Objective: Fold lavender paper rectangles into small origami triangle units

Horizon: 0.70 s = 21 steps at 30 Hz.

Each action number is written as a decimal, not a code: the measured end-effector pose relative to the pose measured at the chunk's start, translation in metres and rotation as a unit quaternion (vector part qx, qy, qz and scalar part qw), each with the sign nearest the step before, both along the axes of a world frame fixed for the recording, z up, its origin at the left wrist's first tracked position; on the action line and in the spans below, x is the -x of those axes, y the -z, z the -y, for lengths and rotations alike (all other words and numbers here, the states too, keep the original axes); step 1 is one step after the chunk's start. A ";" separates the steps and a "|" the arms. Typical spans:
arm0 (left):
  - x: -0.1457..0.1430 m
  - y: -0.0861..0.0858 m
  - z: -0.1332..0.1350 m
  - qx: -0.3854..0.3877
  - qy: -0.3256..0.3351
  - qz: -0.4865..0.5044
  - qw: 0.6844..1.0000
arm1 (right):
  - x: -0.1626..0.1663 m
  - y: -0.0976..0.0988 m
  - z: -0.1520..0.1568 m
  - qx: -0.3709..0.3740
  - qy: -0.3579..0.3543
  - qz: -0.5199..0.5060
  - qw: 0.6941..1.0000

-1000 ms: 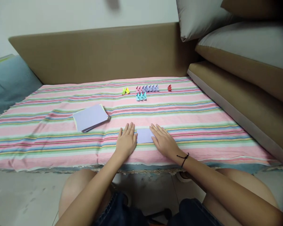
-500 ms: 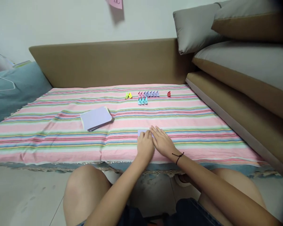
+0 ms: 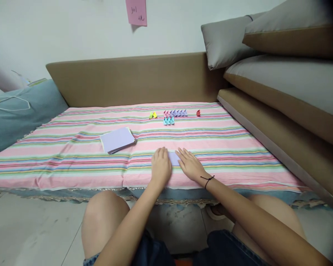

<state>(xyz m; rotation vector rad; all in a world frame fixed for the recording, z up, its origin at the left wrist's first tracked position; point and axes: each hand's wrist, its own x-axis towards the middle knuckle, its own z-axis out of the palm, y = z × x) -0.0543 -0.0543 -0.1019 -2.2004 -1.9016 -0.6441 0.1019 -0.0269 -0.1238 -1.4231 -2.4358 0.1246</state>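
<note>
A small piece of lavender paper [image 3: 173,159] lies flat on the striped cloth [image 3: 94,173] in front of me, partly covered by my hands. My left hand [image 3: 161,165] rests flat over its left side, fingers stretched forward. On its right edge lies my right hand [image 3: 191,163], palm down with the fingers extended and a little apart. A black cord bracelet [image 3: 208,181] circles my right wrist. To the left sits a stack of lavender paper [image 3: 118,139].
Farther back stand small folded paper pieces: yellow-green [image 3: 152,115], lavender [image 3: 180,113], blue [image 3: 169,120] and red [image 3: 198,113]. Stacked cushions [image 3: 283,77] line the right side, a blue bolster [image 3: 24,114] the left. A brown backboard [image 3: 127,79] runs behind.
My left hand has slid left from the middle of the paper, uncovering it between my hands. My right hand has hardly moved. The view has tilted up slightly.
</note>
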 end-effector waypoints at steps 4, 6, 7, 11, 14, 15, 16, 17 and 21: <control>-0.016 0.014 0.000 0.024 0.078 -0.009 0.997 | 0.001 0.000 0.000 0.005 0.002 0.006 1.000; -0.018 0.020 0.001 0.029 0.078 -0.004 0.997 | 0.001 0.000 0.000 0.008 0.003 0.006 1.000; -0.017 0.022 0.001 0.029 0.077 -0.001 0.997 | 0.001 -0.001 0.000 0.009 0.005 0.006 1.000; -0.013 0.022 0.001 0.028 0.081 0.004 0.996 | -0.008 -0.003 0.002 0.016 0.027 -0.002 1.000; -0.014 0.020 0.001 0.028 0.084 0.007 0.996 | -0.024 -0.003 0.006 0.023 0.055 -0.014 0.998; -0.014 0.020 0.001 0.029 0.085 0.008 0.996 | -0.030 -0.003 0.007 0.027 0.065 -0.019 0.997; -0.014 0.019 0.001 0.031 0.086 0.008 0.996 | -0.035 -0.003 0.007 0.031 0.073 -0.025 0.997; -0.014 0.018 0.001 0.034 0.088 0.007 0.996 | -0.040 -0.003 0.007 0.036 0.078 -0.032 0.996; -0.009 0.010 -0.003 0.049 0.107 -0.003 0.993 | -0.053 -0.008 0.000 0.064 0.071 -0.072 0.993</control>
